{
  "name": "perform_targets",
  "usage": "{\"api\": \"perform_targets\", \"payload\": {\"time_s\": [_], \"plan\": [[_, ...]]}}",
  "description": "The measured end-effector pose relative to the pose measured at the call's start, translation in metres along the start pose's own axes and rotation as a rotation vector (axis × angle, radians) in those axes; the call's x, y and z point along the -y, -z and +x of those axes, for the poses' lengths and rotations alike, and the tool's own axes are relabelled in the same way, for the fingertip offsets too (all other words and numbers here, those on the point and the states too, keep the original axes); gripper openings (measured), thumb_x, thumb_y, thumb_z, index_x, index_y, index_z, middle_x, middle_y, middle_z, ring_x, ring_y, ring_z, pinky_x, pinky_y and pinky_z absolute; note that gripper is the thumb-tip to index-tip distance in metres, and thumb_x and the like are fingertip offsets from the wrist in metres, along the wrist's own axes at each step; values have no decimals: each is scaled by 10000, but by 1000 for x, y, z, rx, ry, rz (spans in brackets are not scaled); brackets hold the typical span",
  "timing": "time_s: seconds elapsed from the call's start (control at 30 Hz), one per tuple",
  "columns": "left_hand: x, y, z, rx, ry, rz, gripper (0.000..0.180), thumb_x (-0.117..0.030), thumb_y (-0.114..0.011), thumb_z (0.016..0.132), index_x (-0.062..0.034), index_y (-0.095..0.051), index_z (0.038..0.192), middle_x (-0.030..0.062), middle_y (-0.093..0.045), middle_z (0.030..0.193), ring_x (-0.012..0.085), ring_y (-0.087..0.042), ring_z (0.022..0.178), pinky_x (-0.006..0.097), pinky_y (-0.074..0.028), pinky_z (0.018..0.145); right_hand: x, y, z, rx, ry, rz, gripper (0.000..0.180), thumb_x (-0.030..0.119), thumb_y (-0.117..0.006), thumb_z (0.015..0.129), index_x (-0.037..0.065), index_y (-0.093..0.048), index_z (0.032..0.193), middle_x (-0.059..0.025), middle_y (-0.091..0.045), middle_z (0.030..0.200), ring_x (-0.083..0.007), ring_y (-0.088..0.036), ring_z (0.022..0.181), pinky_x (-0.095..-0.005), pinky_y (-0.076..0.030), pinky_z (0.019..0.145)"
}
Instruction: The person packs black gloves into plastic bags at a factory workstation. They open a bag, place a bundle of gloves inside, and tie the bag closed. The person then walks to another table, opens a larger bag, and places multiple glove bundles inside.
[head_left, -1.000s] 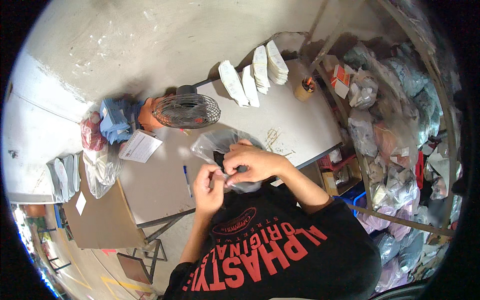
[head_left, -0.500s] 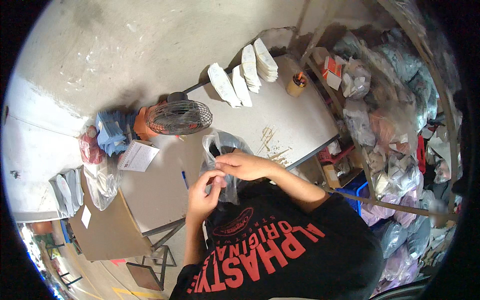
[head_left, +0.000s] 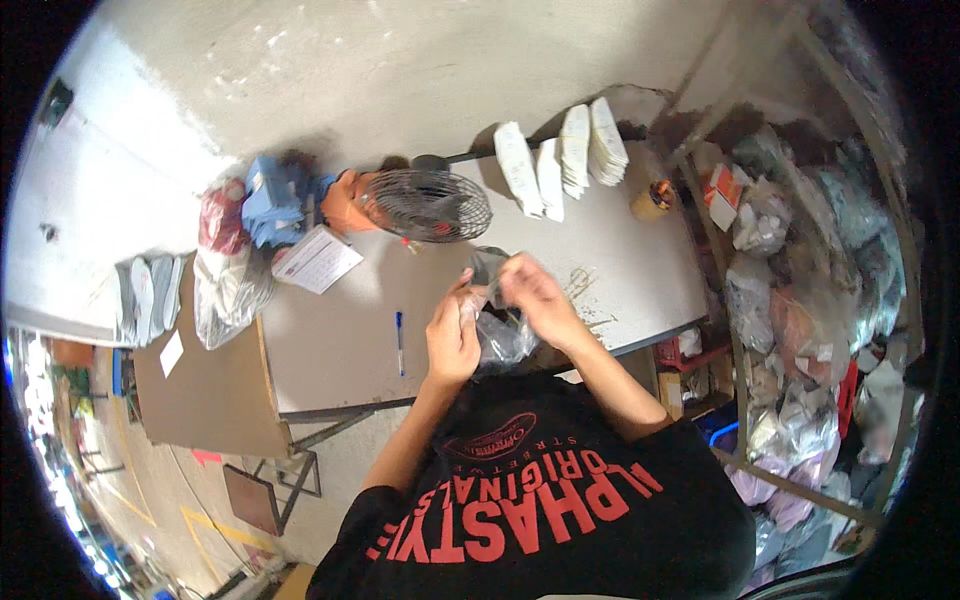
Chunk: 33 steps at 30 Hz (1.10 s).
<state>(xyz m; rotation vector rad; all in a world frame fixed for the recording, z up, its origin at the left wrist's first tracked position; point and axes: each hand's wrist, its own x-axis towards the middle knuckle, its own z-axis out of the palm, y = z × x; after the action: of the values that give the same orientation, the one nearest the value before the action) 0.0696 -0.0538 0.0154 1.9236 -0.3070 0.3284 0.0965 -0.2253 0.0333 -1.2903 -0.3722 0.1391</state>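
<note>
Centre of frame: one clear plastic bag [head_left: 507,342], worked between both hands above the near edge of the grey table [head_left: 340,345], a dark patch showing within it. Left hand [head_left: 455,335], just left of centre, pinches the film between thumb and fingers. Right hand [head_left: 543,300], right of centre, has its fingers bent at the upper part of the bag; motion blur there, so cannot tell whether it grips or only brushes the plastic.

Handling, as judged: bag light, limp, slippery, with no stiffness of its own; thin film probably creases and tears easily if pulled hard. Best hold is the gathered upper edge, a pinch on each side, keeping nails off the single layer.

Count on the table: four stacks of pale, long pieces [head_left: 575,150], upper middle to right, standing in a row. One pen cup [head_left: 652,202], upper right. One fan [head_left: 435,207], black wire cage, above the hands. One blue pen [head_left: 400,345], left of the left hand. One spiral notepad [head_left: 320,260], left of the fan. Beside it, upper left, one blue bundle [head_left: 272,205] and one red bag [head_left: 222,215]. One white slip [head_left: 172,353], far left, on the brown board [head_left: 210,395].
</note>
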Motion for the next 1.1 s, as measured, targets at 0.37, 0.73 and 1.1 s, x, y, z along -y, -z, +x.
{"api": "perform_targets", "payload": {"time_s": [0.37,0.73,1.1], "plan": [[10,-25,-4,78,-48,21,639,-205,-750,914,-78,-471,1475,90,-614,1117,279,-567,960,442,-411,938,-8,-5,4,-36,20,310,954,681,-393,986,42,-159,1655,-114,-527,1229,-182,-451,949,-338,-348,871],[7,-16,1,8,-61,56,173,-156,-678,968,-64,-618,1102,120,-646,975,345,-603,933,467,-421,883,-14,-5,-2,-81,33,4,649,418,-560,1025,60,-383,1538,-81,-556,1272,-179,-497,1059,-352,-383,992],[-3,-17,6,-139,7,67,80,-58,-652,969,-49,-632,1047,130,-671,969,303,-621,848,389,-499,786,-9,2,-23,6,142,-774,337,257,-629,987,43,-648,1247,-132,-616,1219,-333,-513,1102,-421,-386,1012]]}}
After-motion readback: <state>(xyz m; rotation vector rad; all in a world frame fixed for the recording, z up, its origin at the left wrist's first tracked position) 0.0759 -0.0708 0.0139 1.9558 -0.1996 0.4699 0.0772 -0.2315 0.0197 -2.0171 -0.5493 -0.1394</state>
